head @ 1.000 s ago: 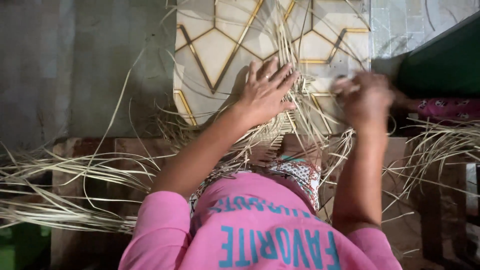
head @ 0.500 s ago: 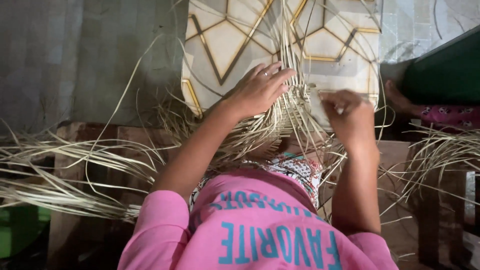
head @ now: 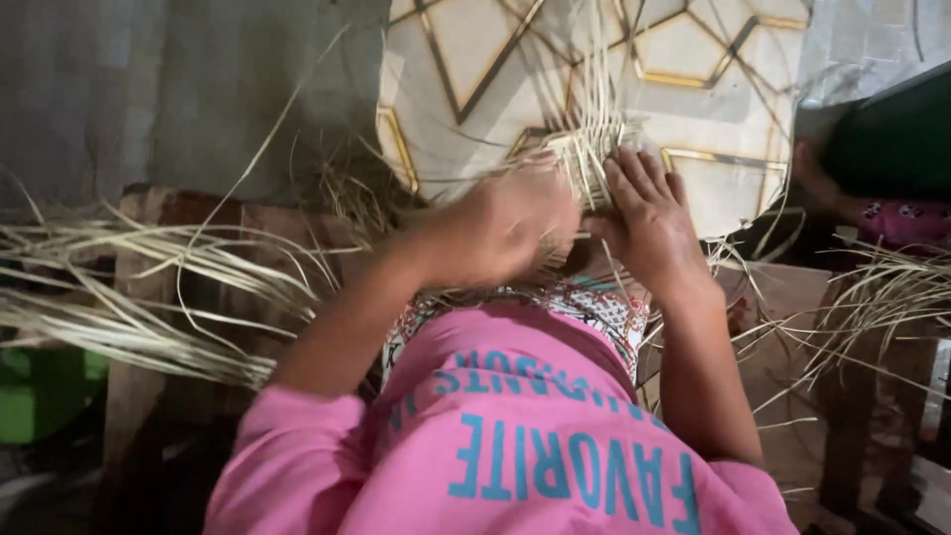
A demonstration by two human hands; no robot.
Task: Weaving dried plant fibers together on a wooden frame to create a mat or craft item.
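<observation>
Woven straw strips [head: 592,163] lie between our hands above our lap, their loose ends running up and away from us. Our left hand [head: 505,223], blurred, curls closed around them. Our right hand [head: 649,213] presses flat, fingers together, on the weave.

A low wooden bench [head: 149,297] carries a long bundle of pale straw strips [head: 129,287] that lies across its top and sticks out past its left edge. Beyond it, the floor shows cream tiles [head: 684,59] with gold and dark lines. More loose strips [head: 882,287] spread over a wooden surface at the right.
</observation>
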